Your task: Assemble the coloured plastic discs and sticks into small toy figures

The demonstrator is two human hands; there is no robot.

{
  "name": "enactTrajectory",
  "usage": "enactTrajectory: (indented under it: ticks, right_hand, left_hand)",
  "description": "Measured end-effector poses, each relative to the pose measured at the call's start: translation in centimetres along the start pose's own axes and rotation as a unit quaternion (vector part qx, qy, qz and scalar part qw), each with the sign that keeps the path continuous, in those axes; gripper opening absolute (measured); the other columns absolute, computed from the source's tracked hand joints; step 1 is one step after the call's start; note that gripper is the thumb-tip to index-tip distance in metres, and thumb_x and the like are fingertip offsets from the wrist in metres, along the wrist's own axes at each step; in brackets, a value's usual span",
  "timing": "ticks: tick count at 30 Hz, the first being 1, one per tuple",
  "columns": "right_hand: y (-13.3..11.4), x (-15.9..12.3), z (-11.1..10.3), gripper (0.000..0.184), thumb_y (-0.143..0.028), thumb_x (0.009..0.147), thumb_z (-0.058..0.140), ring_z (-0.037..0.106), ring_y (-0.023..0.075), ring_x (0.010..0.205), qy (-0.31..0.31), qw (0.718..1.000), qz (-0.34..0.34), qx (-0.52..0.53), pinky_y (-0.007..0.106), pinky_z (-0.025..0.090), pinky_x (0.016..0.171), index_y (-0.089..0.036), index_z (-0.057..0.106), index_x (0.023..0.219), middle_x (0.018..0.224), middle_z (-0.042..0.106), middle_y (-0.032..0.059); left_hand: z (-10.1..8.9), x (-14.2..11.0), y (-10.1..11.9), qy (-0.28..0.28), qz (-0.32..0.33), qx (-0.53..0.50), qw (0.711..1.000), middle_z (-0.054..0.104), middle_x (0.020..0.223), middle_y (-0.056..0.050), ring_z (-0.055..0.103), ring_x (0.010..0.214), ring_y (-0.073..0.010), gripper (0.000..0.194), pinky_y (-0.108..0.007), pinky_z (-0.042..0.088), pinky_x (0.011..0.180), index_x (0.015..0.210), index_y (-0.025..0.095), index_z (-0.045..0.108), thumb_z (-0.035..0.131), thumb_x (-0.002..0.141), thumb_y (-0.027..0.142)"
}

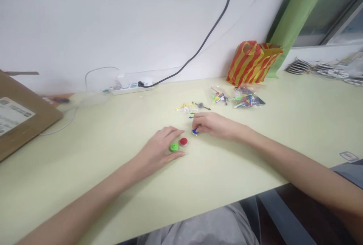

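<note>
My left hand (pixel 160 144) rests on the table with thumb and fingers spread. Between them sit a small round green piece (pixel 174 146) and a similar red piece (pixel 183 141), each on a clear round base. To the right, my right hand (pixel 205 124) pinches a matching blue piece (pixel 195 131) at the table surface. Just beyond that hand lie small red, green and blue arrows (pixel 191 116), partly hidden by its fingers. Farther back are a yellow and a white arrow with clear discs (pixel 185 108) and a black arrow with a disc (pixel 200 105).
Clear bags of colourful small parts (pixel 246 98) lie at the back right, before a red-and-yellow striped bag (pixel 252 63). A white power strip (pixel 132 86) with a black cable (pixel 198 50) stands along the wall. A cardboard box (pixel 25 112) occupies the left side.
</note>
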State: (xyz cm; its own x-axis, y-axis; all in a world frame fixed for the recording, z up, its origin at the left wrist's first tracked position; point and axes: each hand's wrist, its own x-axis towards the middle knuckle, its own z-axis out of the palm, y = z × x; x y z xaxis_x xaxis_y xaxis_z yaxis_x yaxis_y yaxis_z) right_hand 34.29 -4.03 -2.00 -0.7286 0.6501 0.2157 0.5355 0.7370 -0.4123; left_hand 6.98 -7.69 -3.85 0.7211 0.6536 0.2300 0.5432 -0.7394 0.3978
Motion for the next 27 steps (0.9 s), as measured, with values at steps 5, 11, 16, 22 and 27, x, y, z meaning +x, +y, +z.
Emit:
enactTrajectory:
  ticks: [5, 11, 16, 22, 27]
  right_hand:
    - [-1.3, -0.1, -0.3, 0.005, -0.016, 0.097, 0.063, 0.061, 0.0165, 0.084, -0.077, 0.993, -0.011, 0.092, 0.027, 0.045, 0.074, -0.017, 0.068, 0.096, 0.095, 0.068, 0.0045]
    - [-2.7, -0.2, 0.5, 0.007, -0.024, 0.096, 0.067, 0.059, 0.0142, 0.075, -0.091, 0.985, -0.031, 0.143, 0.025, 0.043, 0.068, -0.017, 0.068, 0.096, 0.087, 0.068, 0.002]
    - [-1.8, -0.1, 0.6, 0.02, -0.037, 0.097, 0.066, 0.059, 0.0142, 0.074, -0.076, 0.981, -0.021, 0.177, 0.024, 0.042, 0.065, -0.017, 0.067, 0.095, 0.085, 0.068, 0.0017]
    - [2.4, 0.2, 0.6, 0.02, -0.028, 0.101, 0.054, 0.056, 0.0165, 0.075, 0.156, 0.985, 0.043, 0.055, 0.028, 0.041, 0.069, -0.017, 0.065, 0.089, 0.084, 0.066, 0.0037]
    - [5.5, 2.7, 1.7, 0.014, -0.025, 0.096, 0.06, 0.059, 0.0194, 0.08, 0.238, 0.966, 0.098, -0.032, 0.031, 0.042, 0.075, -0.016, 0.071, 0.098, 0.088, 0.067, 0.0067]
  left_hand:
    - [0.2, 0.2, 0.1, -0.004, 0.023, -0.026, 0.999, 0.062, 0.108, -0.006, 0.059, 0.102, -0.0218, 0.014, -0.035, 0.049, 0.088, 0.108, 0.022, 0.068, 0.059, 0.101, 0.031]
    - [0.0, 0.1, 0.2, -0.008, 0.034, -0.048, 0.998, 0.061, 0.105, -0.005, 0.058, 0.099, -0.0203, 0.016, -0.035, 0.046, 0.089, 0.111, 0.024, 0.069, 0.06, 0.101, 0.032]
    - [0.2, 0.3, 0.2, -0.008, 0.039, -0.049, 0.998, 0.062, 0.104, -0.005, 0.058, 0.098, -0.0206, 0.015, -0.034, 0.045, 0.087, 0.11, 0.024, 0.068, 0.059, 0.101, 0.032]
    - [0.4, 0.6, 0.9, 0.001, 0.04, -0.045, 0.998, 0.062, 0.104, -0.005, 0.058, 0.097, -0.0206, 0.012, -0.035, 0.045, 0.088, 0.106, 0.022, 0.065, 0.057, 0.1, 0.028]
    - [0.4, 0.4, 0.8, 0.001, 0.034, -0.042, 0.999, 0.063, 0.106, -0.006, 0.058, 0.098, -0.0226, 0.013, -0.037, 0.046, 0.088, 0.108, 0.022, 0.064, 0.059, 0.098, 0.028]
